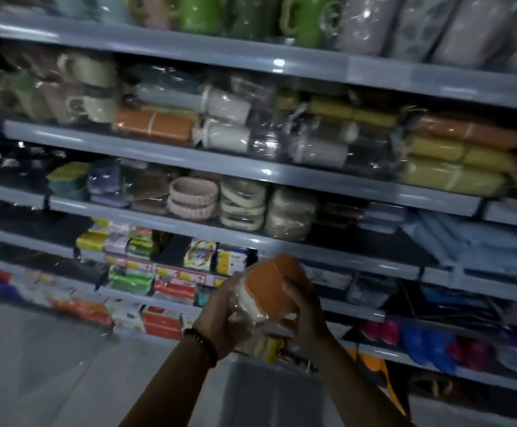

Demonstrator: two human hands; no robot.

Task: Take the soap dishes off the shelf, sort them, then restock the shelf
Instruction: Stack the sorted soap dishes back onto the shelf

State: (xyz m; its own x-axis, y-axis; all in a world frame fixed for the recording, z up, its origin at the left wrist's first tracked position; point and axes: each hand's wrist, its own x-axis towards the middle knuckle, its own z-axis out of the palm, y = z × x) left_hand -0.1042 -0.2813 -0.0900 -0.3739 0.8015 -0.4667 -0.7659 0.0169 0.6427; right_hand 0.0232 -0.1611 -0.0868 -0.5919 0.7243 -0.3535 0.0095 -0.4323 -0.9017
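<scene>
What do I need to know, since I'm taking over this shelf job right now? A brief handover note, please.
Left hand and right hand both grip one orange-and-white wrapped pack, held in front of the lower shelves.
Pink soap dishes and paler stacks beside them sit on the shelf above.
Done: nothing visibly sorted.
Left: clear that shelf, sort, restock.

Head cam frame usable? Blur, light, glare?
Head view: dim overall; shelves motion-blurred, worst toward the frame edges; white glare spots on shelf edges and plastic wrap; shelf lines slant and bow from the wide lens; orange-and-white pack held by left hand and right hand is soft.
</scene>
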